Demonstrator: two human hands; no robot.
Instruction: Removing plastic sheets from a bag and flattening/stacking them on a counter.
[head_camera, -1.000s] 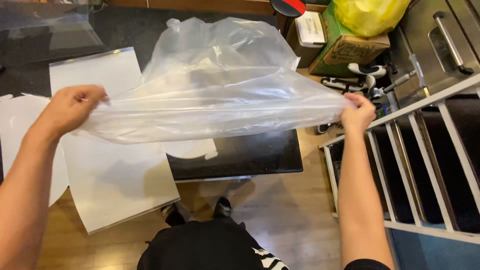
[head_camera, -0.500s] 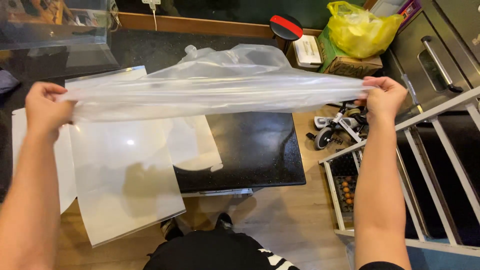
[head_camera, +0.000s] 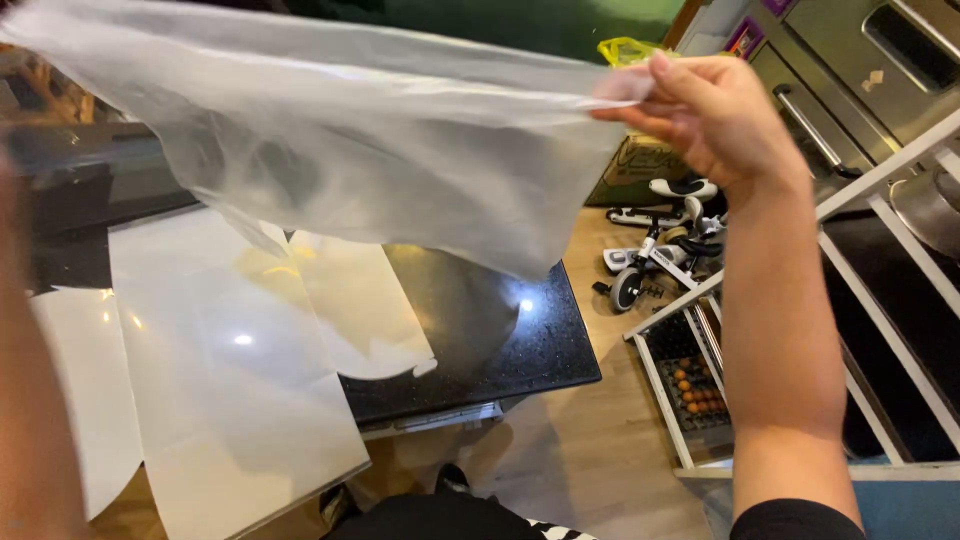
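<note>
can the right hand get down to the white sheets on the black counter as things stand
Probably not right away. The right hand is raised high, pinching a corner of the clear plastic bag, which hangs between it and the white sheets on the black counter. It would likely have to let go or lower the bag first.

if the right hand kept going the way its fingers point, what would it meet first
The right hand points leftward, its fingertips pinching the edge of the clear plastic bag. Going straight on, it would push into that bag first. Beyond the film nothing solid shows at that height, though depth there is unclear.
</note>
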